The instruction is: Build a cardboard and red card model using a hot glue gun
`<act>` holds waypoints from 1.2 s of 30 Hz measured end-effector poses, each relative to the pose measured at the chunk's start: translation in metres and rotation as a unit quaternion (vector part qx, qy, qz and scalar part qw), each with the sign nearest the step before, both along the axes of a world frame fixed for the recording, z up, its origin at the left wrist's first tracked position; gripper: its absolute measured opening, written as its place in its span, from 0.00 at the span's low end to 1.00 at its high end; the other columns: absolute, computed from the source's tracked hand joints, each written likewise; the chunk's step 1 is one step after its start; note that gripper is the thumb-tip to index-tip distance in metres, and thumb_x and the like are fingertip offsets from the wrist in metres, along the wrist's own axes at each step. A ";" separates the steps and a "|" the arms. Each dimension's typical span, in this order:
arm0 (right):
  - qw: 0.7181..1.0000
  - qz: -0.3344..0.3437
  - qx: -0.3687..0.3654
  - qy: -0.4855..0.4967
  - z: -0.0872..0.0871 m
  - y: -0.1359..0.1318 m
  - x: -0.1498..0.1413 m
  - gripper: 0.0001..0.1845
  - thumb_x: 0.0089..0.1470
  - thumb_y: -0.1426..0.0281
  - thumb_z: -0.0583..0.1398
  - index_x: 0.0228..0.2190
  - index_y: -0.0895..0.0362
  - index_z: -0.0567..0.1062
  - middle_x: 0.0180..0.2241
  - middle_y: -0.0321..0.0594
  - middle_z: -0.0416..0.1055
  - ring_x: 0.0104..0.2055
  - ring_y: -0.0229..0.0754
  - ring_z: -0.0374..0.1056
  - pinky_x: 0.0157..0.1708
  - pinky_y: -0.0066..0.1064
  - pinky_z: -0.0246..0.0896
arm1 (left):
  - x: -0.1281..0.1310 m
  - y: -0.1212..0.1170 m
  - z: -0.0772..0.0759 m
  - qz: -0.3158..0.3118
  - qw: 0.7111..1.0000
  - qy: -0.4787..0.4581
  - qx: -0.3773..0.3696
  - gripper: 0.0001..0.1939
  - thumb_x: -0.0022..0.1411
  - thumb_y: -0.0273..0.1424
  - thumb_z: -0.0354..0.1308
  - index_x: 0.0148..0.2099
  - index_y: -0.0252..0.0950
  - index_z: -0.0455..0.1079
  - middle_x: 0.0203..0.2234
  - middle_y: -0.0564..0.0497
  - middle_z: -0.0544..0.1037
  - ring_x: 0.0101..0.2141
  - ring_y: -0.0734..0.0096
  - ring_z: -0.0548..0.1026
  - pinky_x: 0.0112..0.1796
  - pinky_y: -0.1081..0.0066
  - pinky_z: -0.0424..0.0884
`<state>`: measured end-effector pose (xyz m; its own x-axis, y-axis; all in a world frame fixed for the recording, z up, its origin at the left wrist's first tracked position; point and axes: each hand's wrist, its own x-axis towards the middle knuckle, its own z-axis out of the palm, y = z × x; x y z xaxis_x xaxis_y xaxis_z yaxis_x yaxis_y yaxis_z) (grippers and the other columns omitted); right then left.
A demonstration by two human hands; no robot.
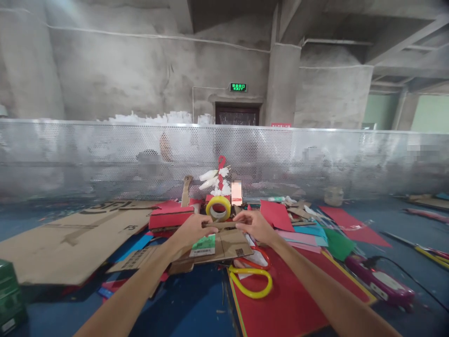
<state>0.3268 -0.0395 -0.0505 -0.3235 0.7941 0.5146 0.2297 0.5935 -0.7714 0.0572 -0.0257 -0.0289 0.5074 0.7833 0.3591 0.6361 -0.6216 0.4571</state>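
Note:
A narrow strip of brown cardboard [223, 225] spans the gap between my two hands. Its left end is pinched by my left hand [194, 230], fingers closed. My right hand [256, 224] closes on the other end. Below the strip lies a larger cardboard piece [229, 244] with a green and white label [203, 245]. Just beyond my fingers stands a roll of tape with a yellow rim [218, 202]. Scissors with a yellow handle loop [257, 294] and a red handle loop [264, 255] lie nearer me, right of centre.
A large flat cardboard sheet [70, 243] covers the left. Red paper [280, 299] lies front right, beside a purple power strip [380, 281]. White flowers [213, 180] stand behind the tape. A perforated metal screen [105, 159] closes the back. A green box [12, 295] stands far left.

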 end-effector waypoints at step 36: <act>0.797 -0.351 0.011 -0.492 0.001 0.192 0.020 0.41 0.61 0.68 0.59 0.71 0.46 0.52 0.66 0.58 0.59 0.64 0.66 0.57 0.56 0.58 0.57 | -0.024 0.000 -0.001 -0.037 0.955 0.271 0.111 0.17 0.72 0.30 0.43 0.39 0.36 0.74 0.30 0.47 0.79 0.34 0.63 0.78 0.36 0.69 0.68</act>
<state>0.3465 0.1524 -0.0499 -0.0599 0.9513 0.3024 0.9979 0.0641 -0.0040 0.0329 -0.0259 -0.0300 0.7172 0.6728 0.1816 0.6923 -0.7177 -0.0753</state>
